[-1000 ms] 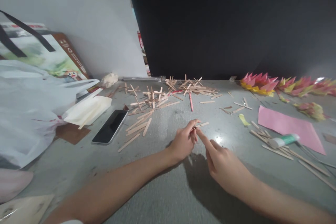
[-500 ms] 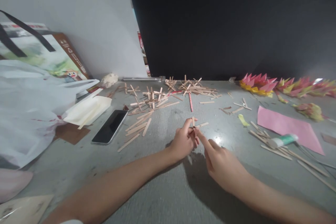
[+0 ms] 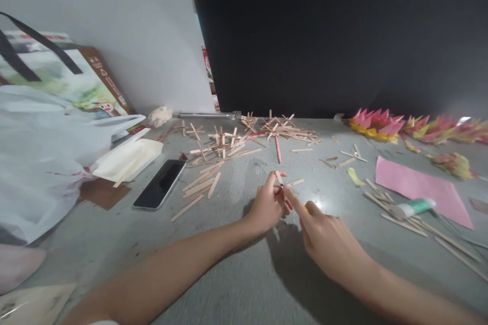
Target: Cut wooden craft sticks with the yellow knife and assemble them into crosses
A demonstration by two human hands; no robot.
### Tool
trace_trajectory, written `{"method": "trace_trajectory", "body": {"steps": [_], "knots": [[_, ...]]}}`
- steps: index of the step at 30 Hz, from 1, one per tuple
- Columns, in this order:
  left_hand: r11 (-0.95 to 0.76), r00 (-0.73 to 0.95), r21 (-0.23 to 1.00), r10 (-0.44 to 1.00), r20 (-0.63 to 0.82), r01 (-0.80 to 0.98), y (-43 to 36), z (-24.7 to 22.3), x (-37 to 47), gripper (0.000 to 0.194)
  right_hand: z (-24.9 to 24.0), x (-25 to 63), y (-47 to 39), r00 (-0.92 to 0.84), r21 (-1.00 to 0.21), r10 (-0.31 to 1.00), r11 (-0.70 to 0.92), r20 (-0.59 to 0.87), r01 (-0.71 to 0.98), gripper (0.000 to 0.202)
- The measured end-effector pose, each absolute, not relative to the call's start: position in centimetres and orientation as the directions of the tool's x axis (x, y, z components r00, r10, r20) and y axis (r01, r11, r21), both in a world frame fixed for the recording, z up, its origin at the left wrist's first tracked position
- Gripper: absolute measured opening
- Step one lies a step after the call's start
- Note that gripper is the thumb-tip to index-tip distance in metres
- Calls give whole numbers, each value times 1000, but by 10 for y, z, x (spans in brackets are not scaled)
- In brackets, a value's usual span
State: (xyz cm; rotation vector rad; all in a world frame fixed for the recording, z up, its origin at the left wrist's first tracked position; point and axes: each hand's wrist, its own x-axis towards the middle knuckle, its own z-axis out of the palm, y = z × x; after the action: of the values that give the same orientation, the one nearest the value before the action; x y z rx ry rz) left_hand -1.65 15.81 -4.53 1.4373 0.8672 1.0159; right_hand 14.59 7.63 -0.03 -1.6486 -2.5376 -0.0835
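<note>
My left hand (image 3: 266, 208) is closed around small wooden craft sticks (image 3: 279, 177) just above the grey table. One stick points up and tilts left; another stick (image 3: 295, 183) reaches out to the right, and they meet near a dark spot at the fingertips. With its index finger stretched out, my right hand (image 3: 328, 233) touches that meeting point. Its other fingers are curled, and a bit of yellow shows inside them, too small to name. Beyond the hands lies a red-and-white printed strip (image 3: 278, 150).
Crossed and loose craft sticks (image 3: 223, 144) spread toward the black panel (image 3: 335, 35). To the left are a phone (image 3: 160, 184), a paper tray (image 3: 129, 162) and a plastic bag (image 3: 41, 157). On the right lie pink paper (image 3: 423, 188), a glue stick (image 3: 414, 208) and folded-paper flowers (image 3: 377, 124).
The upright craft stick in my left hand now leans left. My right hand has shifted slightly, its index finger still at the sticks. The whole view has moved a little.
</note>
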Motion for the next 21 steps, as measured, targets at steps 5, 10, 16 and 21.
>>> {"method": "trace_trajectory", "body": {"steps": [5, 10, 16, 21], "knots": [[-217, 401, 974, 899, 175, 61, 154, -47, -20, 40, 17, 150, 65, -389, 25, 919, 389, 60, 921, 103], [-358, 423, 925, 863, 275, 129, 155, -46, -23, 38, 21, 153, 48, -378, 31, 925, 377, 35, 926, 116], [-128, 201, 992, 971, 130, -21, 174, -47, -20, 41, 25, 151, 40, -456, -156, 885, 465, 94, 871, 115], [-116, 275, 981, 949, 155, -153, 167, -38, -20, 71, 39, 149, 60, -388, -441, 904, 426, 180, 790, 82]]}}
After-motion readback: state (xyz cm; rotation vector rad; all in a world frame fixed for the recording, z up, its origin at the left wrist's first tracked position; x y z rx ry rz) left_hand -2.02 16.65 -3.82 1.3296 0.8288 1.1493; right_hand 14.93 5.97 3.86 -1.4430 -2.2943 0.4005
